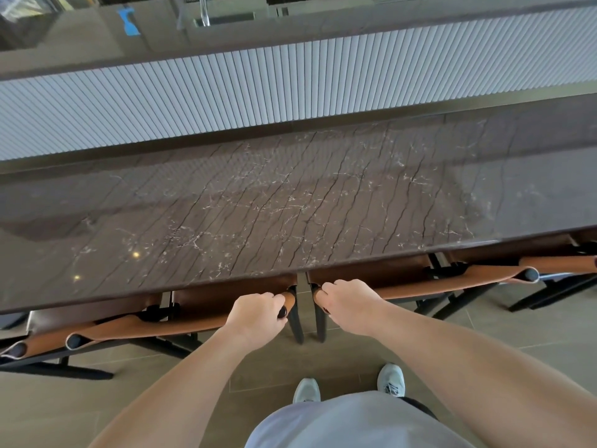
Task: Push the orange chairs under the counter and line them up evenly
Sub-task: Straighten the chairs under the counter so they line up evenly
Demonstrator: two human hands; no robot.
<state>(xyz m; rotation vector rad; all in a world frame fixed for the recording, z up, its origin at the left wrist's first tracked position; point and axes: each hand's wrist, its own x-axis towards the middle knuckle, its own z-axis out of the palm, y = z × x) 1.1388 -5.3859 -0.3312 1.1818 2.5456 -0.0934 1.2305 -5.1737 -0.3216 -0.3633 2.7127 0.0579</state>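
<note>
Two orange leather chairs with black frames stand side by side, their seats tucked under the dark marble counter. My left hand grips the right end of the left chair's backrest. My right hand grips the left end of the right chair's backrest. A narrow gap separates the two chairs between my hands. Further orange chairs show at the far left and far right, also pushed in under the counter edge.
Behind the counter rises a white ribbed panel with a higher worktop and a sink beyond. The floor is grey-brown tile. My feet in grey shoes stand just behind the chairs.
</note>
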